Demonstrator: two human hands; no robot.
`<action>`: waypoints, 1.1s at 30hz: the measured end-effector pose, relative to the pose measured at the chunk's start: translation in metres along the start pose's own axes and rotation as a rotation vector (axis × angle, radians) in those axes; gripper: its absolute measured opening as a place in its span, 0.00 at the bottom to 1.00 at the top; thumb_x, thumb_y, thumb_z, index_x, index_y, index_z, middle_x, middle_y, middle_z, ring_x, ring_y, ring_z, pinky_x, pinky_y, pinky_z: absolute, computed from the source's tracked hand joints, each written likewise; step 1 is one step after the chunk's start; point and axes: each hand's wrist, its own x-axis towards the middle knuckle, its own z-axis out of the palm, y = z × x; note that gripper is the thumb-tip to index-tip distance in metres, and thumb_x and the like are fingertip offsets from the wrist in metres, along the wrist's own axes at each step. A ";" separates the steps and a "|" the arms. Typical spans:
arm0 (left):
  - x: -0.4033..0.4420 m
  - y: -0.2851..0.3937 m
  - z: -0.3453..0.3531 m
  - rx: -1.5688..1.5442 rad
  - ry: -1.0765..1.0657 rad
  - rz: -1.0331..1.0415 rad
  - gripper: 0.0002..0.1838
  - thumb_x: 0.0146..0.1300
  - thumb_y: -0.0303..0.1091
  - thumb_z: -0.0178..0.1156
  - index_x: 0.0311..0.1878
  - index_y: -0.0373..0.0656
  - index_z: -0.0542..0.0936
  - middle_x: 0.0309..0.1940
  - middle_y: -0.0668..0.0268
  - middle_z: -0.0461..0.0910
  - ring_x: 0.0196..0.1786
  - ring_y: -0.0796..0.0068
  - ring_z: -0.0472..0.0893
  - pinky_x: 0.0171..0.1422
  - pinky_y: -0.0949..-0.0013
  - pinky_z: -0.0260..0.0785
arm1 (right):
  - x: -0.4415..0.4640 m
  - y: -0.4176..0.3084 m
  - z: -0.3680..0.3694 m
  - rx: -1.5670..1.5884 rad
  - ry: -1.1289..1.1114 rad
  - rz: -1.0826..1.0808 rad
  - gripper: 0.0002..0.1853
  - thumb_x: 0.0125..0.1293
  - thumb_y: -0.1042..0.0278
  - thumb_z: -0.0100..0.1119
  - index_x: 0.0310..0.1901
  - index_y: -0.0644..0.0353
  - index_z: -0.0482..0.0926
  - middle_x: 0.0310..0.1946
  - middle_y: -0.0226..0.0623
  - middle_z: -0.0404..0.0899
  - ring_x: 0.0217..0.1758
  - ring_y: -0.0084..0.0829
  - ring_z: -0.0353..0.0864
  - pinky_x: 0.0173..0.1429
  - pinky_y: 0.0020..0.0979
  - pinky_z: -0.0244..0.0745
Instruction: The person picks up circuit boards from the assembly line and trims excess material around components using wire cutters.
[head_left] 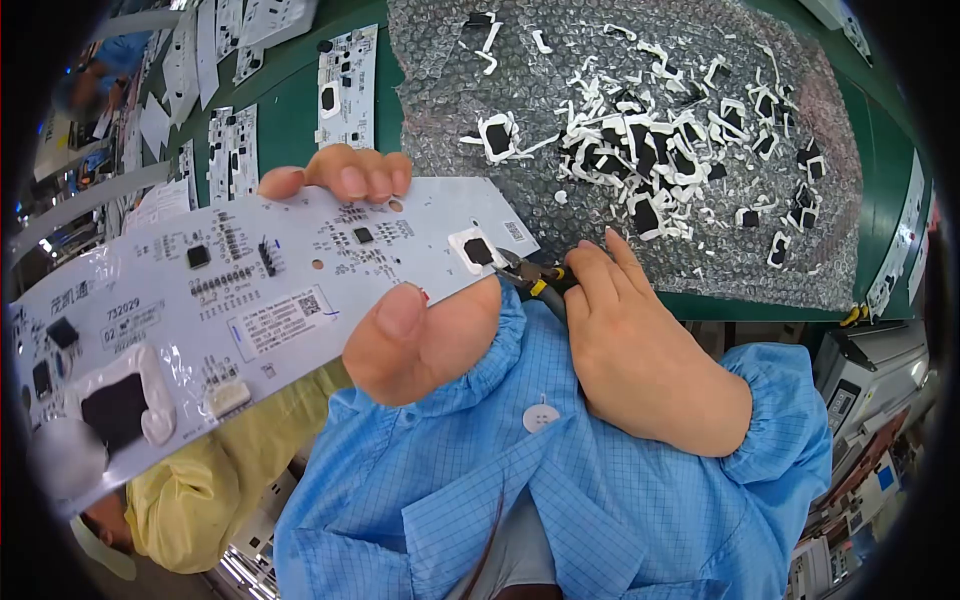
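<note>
A long white circuit board [290, 270] is tilted up across the left half of the view, with my left hand [400, 330] gripping it, thumb below and fingers over the upper edge. My right hand [640, 340] is closed around small pliers or cutters with black and yellow handles [545, 280]. Their jaws touch the edge of a black square ringed with white material [478, 250] near the board's right end. Another black square [115, 408] with a thick white ring lies at the board's lower left.
Bubble wrap [440, 90] on the green table [290, 85] bears a heap of white and black scraps [650, 150]. More boards [348, 85] lie at the back left. A person in a yellow sleeve [190, 500] is at lower left. A grey device [870, 370] stands at right.
</note>
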 end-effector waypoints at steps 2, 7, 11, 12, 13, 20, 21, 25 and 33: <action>0.000 -0.001 -0.004 -0.038 0.003 -0.034 0.37 0.42 0.36 0.60 0.60 0.38 0.65 0.44 0.54 0.67 0.46 0.64 0.66 0.57 0.59 0.58 | 0.002 -0.001 -0.003 0.019 -0.062 0.024 0.18 0.53 0.77 0.52 0.41 0.86 0.72 0.50 0.69 0.69 0.64 0.60 0.67 0.75 0.59 0.56; -0.002 -0.003 -0.003 0.065 0.017 0.014 0.38 0.43 0.38 0.61 0.61 0.37 0.65 0.44 0.54 0.67 0.46 0.64 0.66 0.56 0.60 0.59 | 0.004 0.000 -0.001 -0.014 -0.035 0.000 0.16 0.54 0.77 0.50 0.39 0.85 0.73 0.49 0.69 0.70 0.64 0.62 0.67 0.75 0.59 0.57; -0.002 -0.002 -0.003 0.045 -0.004 0.013 0.38 0.43 0.39 0.63 0.61 0.38 0.65 0.44 0.55 0.67 0.45 0.65 0.66 0.56 0.60 0.59 | 0.003 0.002 0.002 0.056 -0.046 -0.001 0.15 0.54 0.78 0.51 0.40 0.86 0.72 0.51 0.70 0.69 0.64 0.62 0.67 0.76 0.58 0.57; -0.002 -0.002 -0.004 0.047 -0.005 0.008 0.38 0.43 0.39 0.63 0.61 0.38 0.65 0.44 0.55 0.67 0.45 0.65 0.66 0.56 0.60 0.59 | 0.003 0.002 0.004 0.103 -0.028 0.020 0.15 0.54 0.79 0.51 0.40 0.86 0.72 0.52 0.69 0.68 0.64 0.61 0.68 0.75 0.54 0.59; -0.001 -0.001 -0.005 0.057 -0.006 0.005 0.38 0.44 0.40 0.63 0.60 0.38 0.65 0.44 0.55 0.67 0.45 0.65 0.67 0.56 0.60 0.59 | 0.002 0.003 0.005 0.150 -0.009 0.043 0.15 0.55 0.80 0.51 0.41 0.86 0.71 0.54 0.69 0.67 0.64 0.60 0.68 0.75 0.50 0.61; -0.005 -0.002 -0.007 0.087 -0.053 0.023 0.37 0.43 0.40 0.63 0.60 0.39 0.65 0.44 0.54 0.68 0.46 0.64 0.67 0.57 0.60 0.59 | 0.000 -0.004 0.007 0.160 -0.076 0.081 0.16 0.55 0.80 0.52 0.43 0.87 0.71 0.54 0.67 0.68 0.60 0.56 0.71 0.66 0.38 0.70; -0.007 -0.001 -0.008 0.092 -0.055 0.017 0.37 0.43 0.40 0.63 0.60 0.39 0.65 0.44 0.54 0.68 0.46 0.64 0.67 0.57 0.60 0.59 | -0.001 -0.005 0.006 0.166 -0.093 0.095 0.17 0.55 0.80 0.52 0.43 0.87 0.71 0.53 0.67 0.68 0.57 0.55 0.72 0.64 0.37 0.72; -0.009 0.000 -0.006 0.089 -0.072 0.016 0.37 0.42 0.38 0.64 0.60 0.40 0.65 0.44 0.54 0.68 0.47 0.63 0.68 0.60 0.59 0.59 | -0.002 -0.008 0.007 0.166 -0.115 0.097 0.16 0.54 0.79 0.53 0.41 0.85 0.73 0.47 0.61 0.70 0.49 0.50 0.73 0.55 0.35 0.75; -0.014 0.000 -0.009 0.119 -0.075 0.054 0.37 0.41 0.38 0.63 0.59 0.42 0.66 0.44 0.55 0.68 0.46 0.63 0.68 0.60 0.59 0.59 | -0.003 -0.011 0.015 0.224 -0.060 0.142 0.15 0.52 0.79 0.54 0.40 0.83 0.74 0.42 0.56 0.70 0.47 0.49 0.74 0.51 0.35 0.76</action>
